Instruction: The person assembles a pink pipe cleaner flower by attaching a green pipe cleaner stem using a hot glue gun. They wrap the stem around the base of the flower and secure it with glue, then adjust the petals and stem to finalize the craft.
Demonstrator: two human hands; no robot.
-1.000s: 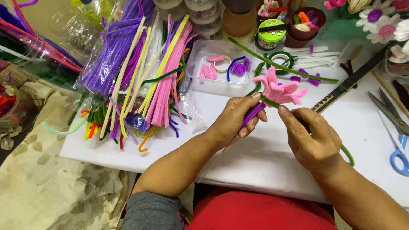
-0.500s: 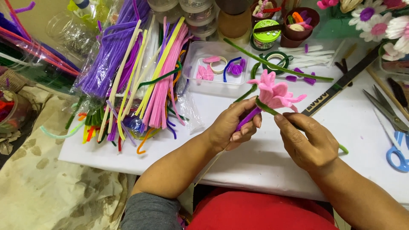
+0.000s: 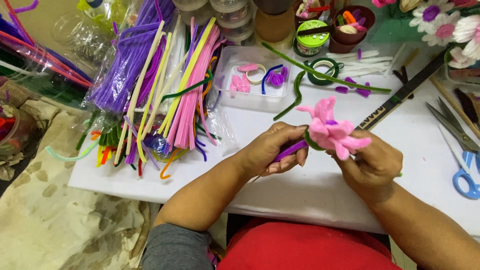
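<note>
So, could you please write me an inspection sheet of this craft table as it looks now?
Surface: white table, partly bare near the hands.
Job's things: pink flower with a purple stem, held above the table.
Clutter: pile of fuzzy craft wires; clear tray of small pieces; green tape roll; ruler; blue-handled scissors; jars.
Grippers: left hand pinches the stem; right hand grips the flower's base.
Cables: nothing seen.
Surroundings: patterned cloth at left; finished flowers top right.

Probably a home craft table [image 3: 280,180]: bundled pipe cleaners [image 3: 150,80], scissors [image 3: 457,142], jars [image 3: 230,15].
</note>
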